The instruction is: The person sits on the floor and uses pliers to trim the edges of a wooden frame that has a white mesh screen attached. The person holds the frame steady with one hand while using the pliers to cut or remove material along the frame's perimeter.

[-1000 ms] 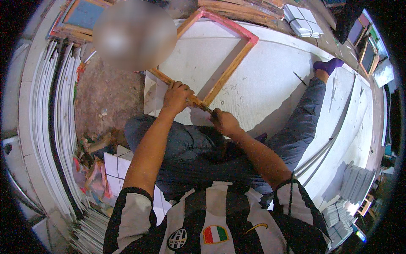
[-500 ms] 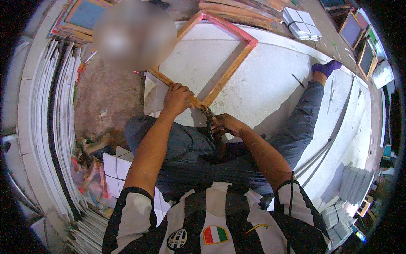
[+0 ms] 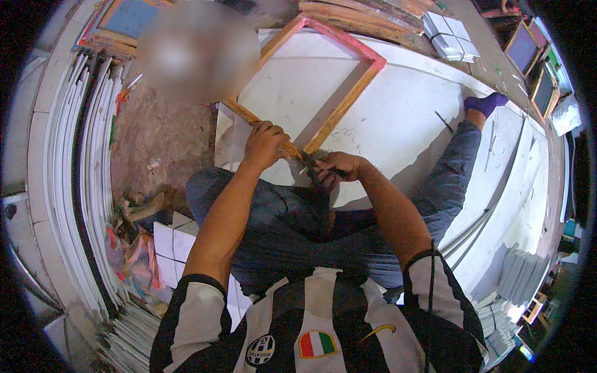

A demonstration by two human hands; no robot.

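A wooden frame [image 3: 348,102], bare wood with pinkish-red staining at its far corner, lies tilted diamond-wise with one corner toward me. My left hand [image 3: 266,144] is closed round its near left bar, close to that corner. At the corner itself, my right hand [image 3: 337,169] grips what look like dark-handled pliers [image 3: 316,173]. Their jaws are at or against the wood, but blur and fingers hide exactly what they pinch. The frame rests over a large white board [image 3: 398,118], and my bent leg [image 3: 273,199] is just below the hands.
Upright stacks of thin white sheets [image 3: 59,186] line the left side. A tied white bundle [image 3: 449,36] lies at the far right, near wooden strips [image 3: 364,17]. Dark strips [image 3: 466,236] lie beside my outstretched leg [image 3: 451,174]. A round blur covers part of the far left.
My right hand has risen a little toward the frame's near corner, and the pliers have turned with it. My left hand keeps its hold on the bar.
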